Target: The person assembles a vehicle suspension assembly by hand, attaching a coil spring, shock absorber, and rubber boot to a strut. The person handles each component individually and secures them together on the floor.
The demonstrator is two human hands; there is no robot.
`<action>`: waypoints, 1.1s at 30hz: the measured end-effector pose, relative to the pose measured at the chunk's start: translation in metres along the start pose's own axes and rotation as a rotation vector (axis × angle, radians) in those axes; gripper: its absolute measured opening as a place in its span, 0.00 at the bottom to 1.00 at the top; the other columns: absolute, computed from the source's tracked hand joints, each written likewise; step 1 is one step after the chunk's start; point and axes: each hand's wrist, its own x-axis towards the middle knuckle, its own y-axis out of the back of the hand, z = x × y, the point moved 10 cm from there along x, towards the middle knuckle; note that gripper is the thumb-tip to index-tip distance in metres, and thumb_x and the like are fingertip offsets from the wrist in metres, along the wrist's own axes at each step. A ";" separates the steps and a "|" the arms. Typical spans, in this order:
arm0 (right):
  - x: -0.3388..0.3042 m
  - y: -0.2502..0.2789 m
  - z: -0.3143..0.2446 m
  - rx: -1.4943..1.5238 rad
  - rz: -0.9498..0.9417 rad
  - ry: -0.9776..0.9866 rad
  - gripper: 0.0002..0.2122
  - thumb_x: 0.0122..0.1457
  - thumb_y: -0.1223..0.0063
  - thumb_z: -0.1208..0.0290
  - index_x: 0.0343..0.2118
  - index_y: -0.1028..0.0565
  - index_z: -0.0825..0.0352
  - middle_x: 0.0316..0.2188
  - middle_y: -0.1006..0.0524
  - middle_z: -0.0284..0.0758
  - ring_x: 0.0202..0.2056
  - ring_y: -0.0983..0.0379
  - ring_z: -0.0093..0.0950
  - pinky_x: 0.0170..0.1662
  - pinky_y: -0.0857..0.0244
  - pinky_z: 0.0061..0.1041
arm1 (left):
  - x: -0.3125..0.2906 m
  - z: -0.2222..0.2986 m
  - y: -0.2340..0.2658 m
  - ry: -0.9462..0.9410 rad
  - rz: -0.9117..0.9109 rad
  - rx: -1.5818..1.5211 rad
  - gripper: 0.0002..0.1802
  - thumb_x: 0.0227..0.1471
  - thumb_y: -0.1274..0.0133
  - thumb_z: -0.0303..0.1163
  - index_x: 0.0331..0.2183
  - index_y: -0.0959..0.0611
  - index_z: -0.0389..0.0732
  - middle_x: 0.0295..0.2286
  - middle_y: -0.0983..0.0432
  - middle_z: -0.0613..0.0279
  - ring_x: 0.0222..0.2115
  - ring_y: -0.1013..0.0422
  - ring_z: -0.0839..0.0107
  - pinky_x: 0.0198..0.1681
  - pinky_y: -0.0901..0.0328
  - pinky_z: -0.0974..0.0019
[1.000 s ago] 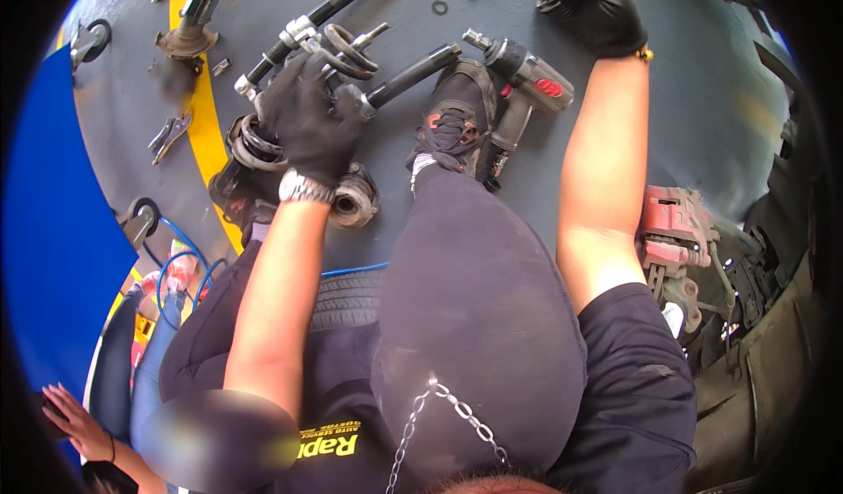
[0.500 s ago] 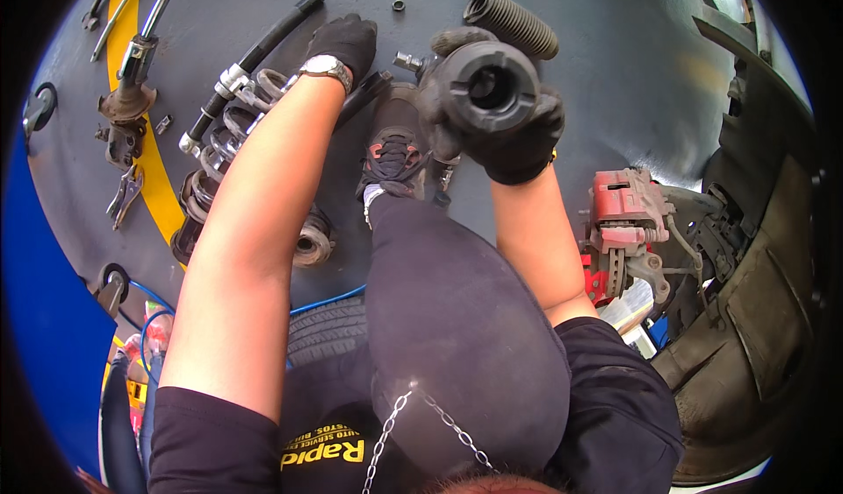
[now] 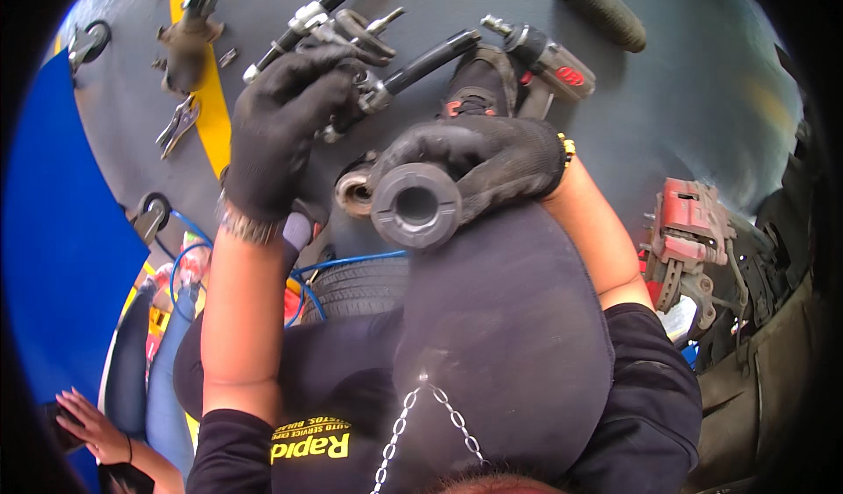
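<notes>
Nearest us, our right hand (image 3: 492,165) closes around a round black rubber mount (image 3: 415,205), its bore facing the camera (long axis toward us). Just beyond, our left hand (image 3: 281,129) clamps the strut assembly (image 3: 356,191) lying on the grey floor (image 3: 702,99).

My right hand (image 3: 492,165) now brings the round rubber mount (image 3: 415,205) lower, closer to my lap. My left hand (image 3: 285,125) shifts onto the strut assembly (image 3: 351,46).
</notes>
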 end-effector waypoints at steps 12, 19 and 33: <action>0.021 -0.008 -0.003 -0.105 0.022 0.029 0.30 0.61 0.35 0.65 0.62 0.34 0.75 0.55 0.24 0.42 0.56 0.27 0.29 0.59 0.33 0.32 | -0.071 0.098 -0.010 -0.125 -0.149 0.323 0.14 0.42 0.34 0.18 0.35 0.12 0.37 0.31 0.21 0.60 0.32 0.23 0.66 0.37 0.28 0.65; 0.017 0.000 -0.011 -0.357 0.072 0.020 0.30 0.61 0.37 0.64 0.63 0.33 0.73 0.55 0.24 0.42 0.56 0.27 0.31 0.60 0.35 0.33 | -0.070 0.088 -0.002 -0.015 -0.062 0.474 0.24 0.47 0.36 0.20 0.49 0.17 0.36 0.38 0.20 0.59 0.34 0.24 0.73 0.38 0.30 0.70; 0.018 0.003 -0.011 -0.398 0.139 0.128 0.29 0.62 0.39 0.64 0.64 0.32 0.70 0.53 0.23 0.41 0.53 0.24 0.32 0.57 0.32 0.31 | -0.076 0.025 -0.010 0.346 -0.033 -0.180 0.20 0.54 0.38 0.28 0.49 0.17 0.33 0.38 0.18 0.60 0.37 0.24 0.77 0.42 0.28 0.71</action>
